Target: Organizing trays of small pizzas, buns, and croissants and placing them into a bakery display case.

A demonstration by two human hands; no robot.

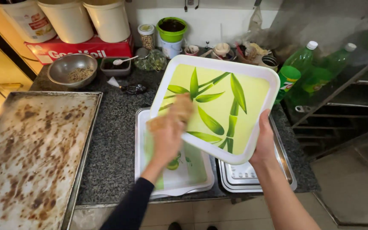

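Observation:
My right hand (264, 142) grips the near right edge of a white tray (235, 98) printed with green bamboo leaves, holding it tilted up above the counter. My left hand (167, 136) is blurred with motion and presses a tan cloth or sponge (179, 111) against the tray's left side. Under the raised tray lie a second white tray with a green print (150, 170) and a stack of steel trays (252, 176) on the dark granite counter (116, 140).
A large stained baking sheet (30, 153) fills the left. At the back stand a steel bowl (72, 69), a red box (81, 50) with white buckets on it, a jar, a green-rimmed cup (172, 30) and small dishes. Green plastic bottles (307, 64) stand at right.

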